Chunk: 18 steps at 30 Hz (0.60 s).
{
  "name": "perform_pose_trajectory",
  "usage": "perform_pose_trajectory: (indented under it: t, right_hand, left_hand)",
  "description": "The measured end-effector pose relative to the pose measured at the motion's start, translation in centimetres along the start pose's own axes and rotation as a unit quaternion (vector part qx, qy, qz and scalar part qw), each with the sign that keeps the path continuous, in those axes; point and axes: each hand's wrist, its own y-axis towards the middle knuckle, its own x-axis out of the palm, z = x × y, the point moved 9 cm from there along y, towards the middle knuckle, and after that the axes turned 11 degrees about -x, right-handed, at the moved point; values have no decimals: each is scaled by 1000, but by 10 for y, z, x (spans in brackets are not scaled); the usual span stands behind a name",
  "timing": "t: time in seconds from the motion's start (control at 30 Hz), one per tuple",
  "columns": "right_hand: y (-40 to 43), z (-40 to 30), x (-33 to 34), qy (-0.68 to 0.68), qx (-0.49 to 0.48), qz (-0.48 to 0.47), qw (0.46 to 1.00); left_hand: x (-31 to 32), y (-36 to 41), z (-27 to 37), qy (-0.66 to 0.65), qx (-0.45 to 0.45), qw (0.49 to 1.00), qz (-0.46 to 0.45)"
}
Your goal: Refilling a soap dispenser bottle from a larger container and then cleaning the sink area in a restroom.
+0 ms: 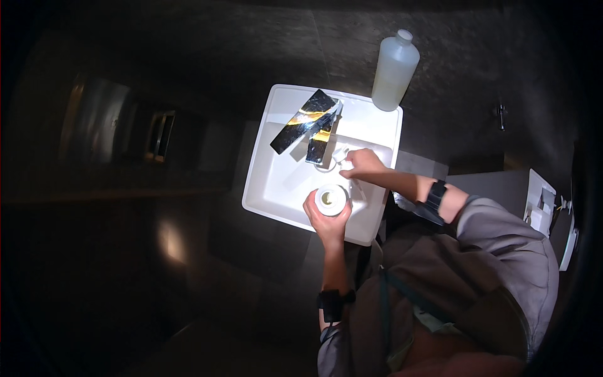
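My left hand is wrapped around a white round container, held upright over the front part of a white basin. Its top faces me, and a yellowish patch shows in its round mouth. My right hand has its thumb and fingers on a small white plastic piece, which resembles a pump head. A thin pale strip below that hand may be its tube. Just beyond, two glossy black packages with gold bands lie crossed over the basin. A round ring on the basin floor is partly hidden beneath them.
A tall translucent bottle with pale yellow liquid low inside stands at the basin's back right corner. Dark wall panels rise behind it. A small metal fitting juts out on the right. White fixtures sit at far right.
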Motion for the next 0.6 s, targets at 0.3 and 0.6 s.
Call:
perform_pose_trajectory:
  t: [0.3,0.6]
  right_hand:
    - [-78,-124,-144,179,-266,234,918]
    - [-72,-103,-93,148,-300,155,929]
  left_hand:
    - [20,2,2,55,26,997,-52]
    - [40,-7,39,53,82,990,-99]
